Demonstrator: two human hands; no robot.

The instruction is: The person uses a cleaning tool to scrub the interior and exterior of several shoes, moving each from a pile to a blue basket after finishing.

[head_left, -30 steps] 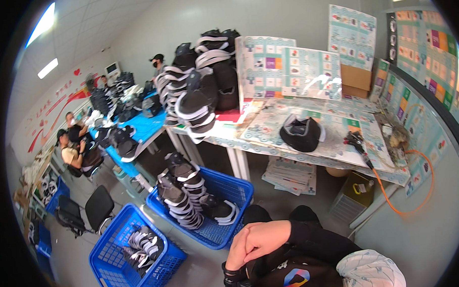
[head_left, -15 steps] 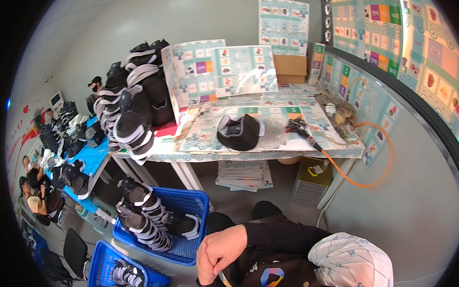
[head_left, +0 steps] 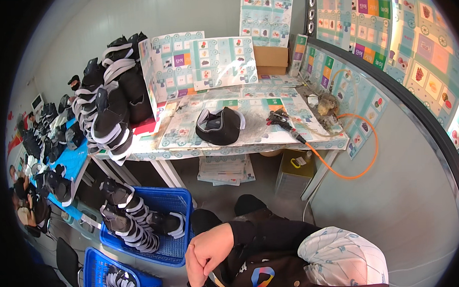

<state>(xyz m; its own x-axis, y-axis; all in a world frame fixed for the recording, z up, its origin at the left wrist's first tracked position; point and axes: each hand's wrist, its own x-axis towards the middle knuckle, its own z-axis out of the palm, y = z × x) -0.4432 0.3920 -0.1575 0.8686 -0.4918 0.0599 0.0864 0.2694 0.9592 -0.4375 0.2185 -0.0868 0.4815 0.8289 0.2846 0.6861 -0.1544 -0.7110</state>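
Observation:
My right hand [head_left: 215, 246], its black sleeve crossing from the right, lies curled over my left hand [head_left: 195, 267] in front of my body. The left hand wears a dark cuff at the wrist. Both hands are closed and pressed together; whether anything is between them is hidden. White printed cloth [head_left: 344, 256] wraps my right arm near the elbow. Beyond the hands, on the worktable [head_left: 179, 154], sits a single black cap [head_left: 224, 127] with light grey trim, untouched. To its right lies a black and red hand tool [head_left: 282, 121] joined to an orange hose [head_left: 342, 177].
Stacked black caps [head_left: 107, 105] rise at the table's left end. Blue baskets [head_left: 178, 196] holding more caps stand on the floor at left. Beneath the table are a pile of printed sheets [head_left: 225, 169] and a metal tin [head_left: 294, 174]. People sit by a blue table [head_left: 73, 161] farther left.
The whole view has shifted slightly, so the table, baskets and my hands appear farther left. My hands stay together in the same pose, and the cap and tool rest in place.

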